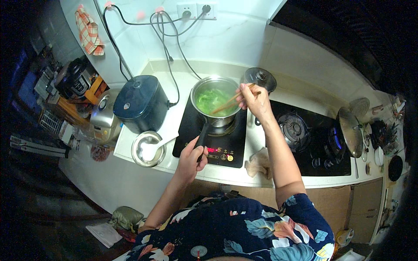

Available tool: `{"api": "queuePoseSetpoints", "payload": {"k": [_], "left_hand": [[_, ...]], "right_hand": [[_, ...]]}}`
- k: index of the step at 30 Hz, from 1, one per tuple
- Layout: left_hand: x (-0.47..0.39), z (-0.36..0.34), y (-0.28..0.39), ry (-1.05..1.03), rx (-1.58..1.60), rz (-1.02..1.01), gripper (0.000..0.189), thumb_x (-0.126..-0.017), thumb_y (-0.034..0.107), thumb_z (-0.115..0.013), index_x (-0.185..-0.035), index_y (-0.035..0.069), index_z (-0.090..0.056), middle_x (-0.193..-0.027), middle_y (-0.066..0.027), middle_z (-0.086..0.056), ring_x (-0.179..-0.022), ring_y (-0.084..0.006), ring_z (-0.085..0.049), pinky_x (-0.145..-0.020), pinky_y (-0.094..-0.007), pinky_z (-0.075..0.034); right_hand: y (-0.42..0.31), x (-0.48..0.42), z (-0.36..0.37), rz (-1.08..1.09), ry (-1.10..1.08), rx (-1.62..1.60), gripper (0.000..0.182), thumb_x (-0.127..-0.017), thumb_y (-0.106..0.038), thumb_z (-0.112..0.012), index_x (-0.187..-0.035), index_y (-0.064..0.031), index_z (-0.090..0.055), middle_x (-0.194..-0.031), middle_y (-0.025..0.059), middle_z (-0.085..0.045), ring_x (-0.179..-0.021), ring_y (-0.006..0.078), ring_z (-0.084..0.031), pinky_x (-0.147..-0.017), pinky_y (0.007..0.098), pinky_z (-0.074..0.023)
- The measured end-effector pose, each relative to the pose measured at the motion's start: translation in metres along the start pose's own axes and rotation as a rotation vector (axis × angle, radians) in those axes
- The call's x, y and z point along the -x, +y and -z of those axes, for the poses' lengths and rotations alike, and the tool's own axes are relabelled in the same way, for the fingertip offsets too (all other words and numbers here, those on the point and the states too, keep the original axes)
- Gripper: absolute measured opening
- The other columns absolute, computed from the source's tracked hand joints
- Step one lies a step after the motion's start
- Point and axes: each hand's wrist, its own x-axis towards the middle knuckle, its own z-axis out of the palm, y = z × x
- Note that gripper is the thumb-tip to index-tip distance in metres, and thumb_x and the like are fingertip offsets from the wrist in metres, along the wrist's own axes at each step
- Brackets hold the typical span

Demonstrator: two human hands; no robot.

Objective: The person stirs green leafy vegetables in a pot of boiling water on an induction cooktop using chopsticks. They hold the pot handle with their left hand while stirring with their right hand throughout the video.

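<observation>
My left hand grips the black handle of a stainless steel saucepan. The pan is on a black induction cooktop with a lit red display near its front edge. Green leafy vegetables lie in liquid inside the pan. Between the fingers of my right hand is a pair of wooden chopsticks, their tips down among the greens. Behind that hand, a dark pot lid with a knob sits on the counter, partly hidden.
Left of the cooktop stand a dark blue rice cooker and a steel bowl with a white rice paddle across it. A crumpled cloth lies at the right. Beyond it, a gas stove shows a blue flame beneath a tilted wok.
</observation>
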Motion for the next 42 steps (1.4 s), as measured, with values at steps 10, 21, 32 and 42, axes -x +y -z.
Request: {"api": "queuePoseSetpoints", "payload": {"k": [10,21,32,42], "left_hand": [[0.001,0.001,0.0,0.012,-0.018,-0.028,0.034,-0.095,0.009,-0.039,-0.126,-0.002,-0.047,-0.08,-0.0017,-0.051,-0.051,-0.0047,-0.041,-0.04,-0.0183,-0.027],[0.0,0.001,0.0,0.026,-0.023,-0.021,0.038,-0.094,0.008,-0.04,-0.131,-0.001,-0.045,-0.083,-0.0031,-0.052,-0.051,-0.0058,-0.041,-0.04,-0.0183,-0.027],[-0.001,0.001,-0.001,0.021,-0.048,-0.039,0.039,-0.095,0.009,-0.039,-0.133,0.0,-0.045,-0.081,-0.0018,-0.052,-0.052,-0.0054,-0.043,-0.041,-0.0176,-0.028],[0.001,0.0,-0.003,0.035,-0.082,-0.059,0.039,-0.095,0.009,-0.039,-0.133,0.0,-0.045,-0.081,-0.0018,-0.053,-0.053,-0.0054,-0.044,-0.042,-0.018,-0.03]], "right_hand": [[-0.016,0.029,0.003,0.088,0.184,0.024,0.031,-0.096,-0.019,-0.056,-0.079,0.0036,-0.069,-0.069,0.0097,-0.067,-0.052,0.0112,-0.06,-0.048,0.0234,-0.0464],[-0.014,0.032,0.003,0.101,-0.009,0.129,0.032,-0.095,-0.018,-0.057,-0.078,0.0064,-0.069,-0.078,0.01,-0.071,-0.054,0.0126,-0.062,-0.05,0.026,-0.0493],[0.012,0.02,-0.007,0.315,0.037,0.187,0.019,-0.094,-0.015,-0.059,-0.094,-0.0008,-0.072,-0.075,0.0073,-0.071,-0.062,0.0109,-0.065,-0.056,0.0254,-0.051],[-0.009,0.032,0.013,0.227,0.112,0.088,0.024,-0.095,-0.012,-0.057,-0.084,0.0035,-0.071,-0.077,0.009,-0.071,-0.057,0.0116,-0.064,-0.052,0.0249,-0.0505]]}}
